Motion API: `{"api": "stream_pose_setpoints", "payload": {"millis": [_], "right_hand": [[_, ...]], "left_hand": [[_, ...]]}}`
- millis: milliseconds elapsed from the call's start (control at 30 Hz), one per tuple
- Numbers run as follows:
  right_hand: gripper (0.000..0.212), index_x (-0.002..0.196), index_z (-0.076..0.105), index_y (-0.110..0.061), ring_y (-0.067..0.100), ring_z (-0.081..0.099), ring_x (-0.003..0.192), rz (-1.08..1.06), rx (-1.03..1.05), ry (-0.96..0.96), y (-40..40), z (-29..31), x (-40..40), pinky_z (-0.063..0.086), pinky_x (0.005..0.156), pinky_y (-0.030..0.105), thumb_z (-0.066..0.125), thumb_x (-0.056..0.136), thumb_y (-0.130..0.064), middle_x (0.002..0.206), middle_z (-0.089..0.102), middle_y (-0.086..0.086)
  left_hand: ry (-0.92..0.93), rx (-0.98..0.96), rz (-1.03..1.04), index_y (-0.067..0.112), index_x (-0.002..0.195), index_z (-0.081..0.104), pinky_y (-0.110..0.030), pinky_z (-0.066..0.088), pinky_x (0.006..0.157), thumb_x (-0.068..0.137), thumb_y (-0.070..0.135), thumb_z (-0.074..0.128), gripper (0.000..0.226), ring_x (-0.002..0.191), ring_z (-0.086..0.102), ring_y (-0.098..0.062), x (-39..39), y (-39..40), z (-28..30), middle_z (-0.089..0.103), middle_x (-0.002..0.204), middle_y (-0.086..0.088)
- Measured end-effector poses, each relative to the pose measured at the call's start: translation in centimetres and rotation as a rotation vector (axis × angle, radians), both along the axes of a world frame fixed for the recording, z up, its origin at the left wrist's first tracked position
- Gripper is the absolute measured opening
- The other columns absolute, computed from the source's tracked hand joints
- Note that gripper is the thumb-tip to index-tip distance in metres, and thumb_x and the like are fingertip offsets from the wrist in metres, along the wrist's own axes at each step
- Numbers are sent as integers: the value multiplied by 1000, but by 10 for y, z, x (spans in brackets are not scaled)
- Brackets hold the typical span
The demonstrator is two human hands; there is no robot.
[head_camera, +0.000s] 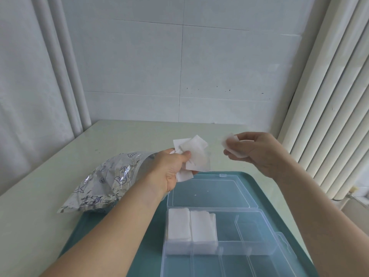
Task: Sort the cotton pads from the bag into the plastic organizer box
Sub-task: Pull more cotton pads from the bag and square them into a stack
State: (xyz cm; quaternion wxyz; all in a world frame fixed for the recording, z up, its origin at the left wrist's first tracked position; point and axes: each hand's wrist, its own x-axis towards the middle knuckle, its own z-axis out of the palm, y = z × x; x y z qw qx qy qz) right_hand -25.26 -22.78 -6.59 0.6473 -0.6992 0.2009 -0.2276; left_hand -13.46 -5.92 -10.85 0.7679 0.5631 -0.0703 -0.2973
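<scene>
A pale desk (pixel 60 156) holds a teal tray (pixel 143 246). On the tray sits the clear organizer box (pixel 249 250), lid open, with two stacks of cotton pads (pixel 191 226) in its 9 o'clock corner. The shiny bag (pixel 103 180) lies at 9 o'clock. The left hand (pixel 171 168) pinches several loose pads (pixel 195 154) in its fingers. The right hand (pixel 257 152) pinches one pad (pixel 232 143).

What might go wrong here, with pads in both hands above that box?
The left hand pinches a loose fan of pads at one corner; some may slip out and land on the tray or table.

The right hand holds one pad high above the box; dropped from there, it might miss a compartment.

The bag lies open at the tray's edge, so pads could spill out.
</scene>
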Motion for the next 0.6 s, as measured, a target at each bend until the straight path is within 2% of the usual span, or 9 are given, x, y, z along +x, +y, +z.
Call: {"api": "stream_pose_setpoints", "payload": {"millis": [67,167,267,367,467,600], "right_hand": [[19,96,72,3,17,68,66,43,105,-23,8,1,4,57,60,23,74,86,-13,79,71,9],[17,85,75,-11,12,59,57,-17,-67,68,20,-8,11,49,53,22,83,79,-24,69,70,0],[17,81,72,-10,10,63,53,-89,-137,13,24,-12,14,53,53,21,87,75,-16,65,73,-2],[17,91,74,0,18,73,65,-48,-133,-36,24,-10,11,60,61,26,83,77,-1,76,77,8],[16,89,75,0,21,75,70,-48,-186,-22,25,-10,12,62,66,30,84,77,-3,80,77,10],[19,88,74,1,22,75,69,-68,-110,-65,29,-13,12,62,63,29,86,75,-6,78,77,11]], "left_hand": [[-1,-20,-12,7,101,65,-44,61,66,91,-4,64,15,86,69,-29,-4,-2,0,70,104,-13],[12,-62,-60,2,114,65,-52,58,78,89,-5,65,26,101,69,-38,-11,-6,1,70,113,-19],[1,-55,-111,3,118,64,-49,60,75,89,-2,66,30,103,69,-38,-13,-7,2,70,115,-19],[1,-42,-152,2,122,62,-45,62,64,89,-1,67,33,97,70,-36,-16,-6,3,70,116,-20],[-25,-38,-153,2,122,62,-45,62,64,88,0,68,34,98,69,-38,-17,-5,5,69,117,-20],[-30,-66,-213,1,125,61,-46,62,67,90,0,65,35,101,69,-38,-18,-3,8,68,119,-20]]}}
